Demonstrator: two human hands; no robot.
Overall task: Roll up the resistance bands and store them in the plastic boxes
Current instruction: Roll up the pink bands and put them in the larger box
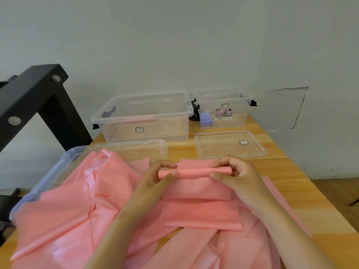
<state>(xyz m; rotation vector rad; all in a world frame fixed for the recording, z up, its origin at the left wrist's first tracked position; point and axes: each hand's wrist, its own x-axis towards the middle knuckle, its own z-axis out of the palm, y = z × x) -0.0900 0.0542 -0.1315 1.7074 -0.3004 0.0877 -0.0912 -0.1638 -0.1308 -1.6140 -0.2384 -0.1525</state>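
You held the rolled end of a pink band (192, 171) between both hands, just above the table (291, 181); your left hand (161, 175) pinched the roll's left end, fingers curled over the top and thumb against the near side; your right hand (233, 173) pinched the right end the same way. The roll was thin and lay crosswise in front of you; the unrolled part of the band ran flat from it towards your body, over other pink strips. A loose pile of bands (64, 210) covered the near left of the table and spilled over a bluish box (56, 171) at the left edge. By the wall stood a large clear box (120, 131), open, with something pink showing faintly through its side; to its right stood a smaller clear box (239, 117), also open, with purple rolls (206, 118) inside. Two clear lids lay in front of them; the left lid (136, 150) was partly under the pile; the right lid (231, 144) lay just beyond your right hand.
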